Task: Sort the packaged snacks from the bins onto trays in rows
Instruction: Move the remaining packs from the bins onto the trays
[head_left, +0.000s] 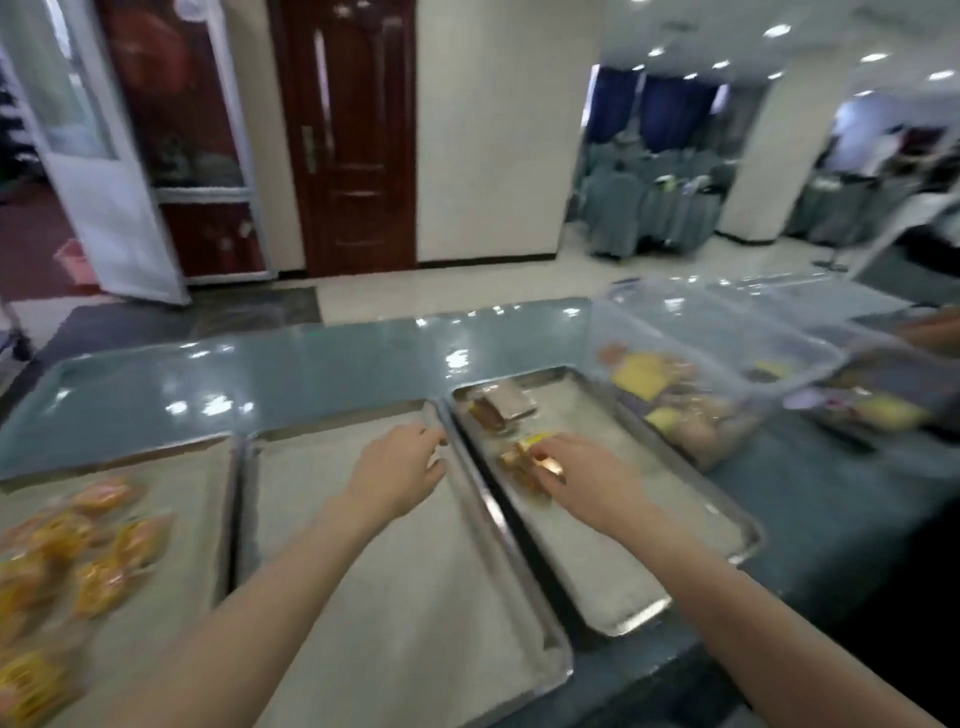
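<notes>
The fingers (537, 448) of the right hand (587, 474) pinch a golden packet (519, 462) in the far-left part of the right tray (613, 561), long axis seemingly along the tray's length, though blurred. The left hand (400, 473), fingers loosely spread, hovers over the far-right corner of the middle tray (415, 597).

Bright ceiling spotlights glare on the glossy counter (332, 364) (whole frame motion-blurred, edges bowed).

Your trays (641, 618) are shiny metal with matt, grainy floors. The bench (311, 364) is smooth and glossy. The far-right bins (670, 332) are clear plastic. The near-left snack wrappers (98, 582) are glossy film.
</notes>
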